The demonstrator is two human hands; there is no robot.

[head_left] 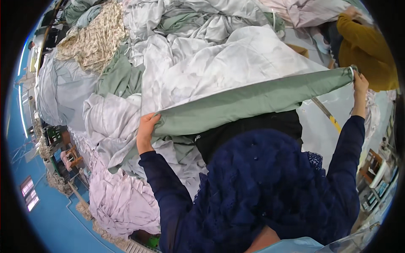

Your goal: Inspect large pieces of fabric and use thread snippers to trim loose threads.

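A large fabric sheet [257, 95], white patterned on one face and plain green on the other, stretches between my two hands. My left hand [147, 128] is closed on its folded edge at the left, with the thumb on top. At the far right my right hand [360, 82] grips the corner, where a white band shows along the edge. The green strip hangs slanted between them, higher on the right. Beyond it, the white patterned part [236, 55] spreads away from me over the heap.
Piles of cloth lie all around: a floral beige one [90, 38], a pale blue one [65, 90] and a pink one [122, 200]. At the upper right a person in a mustard sleeve [365, 40] handles pink cloth. A yellow line [329, 114] marks the grey floor.
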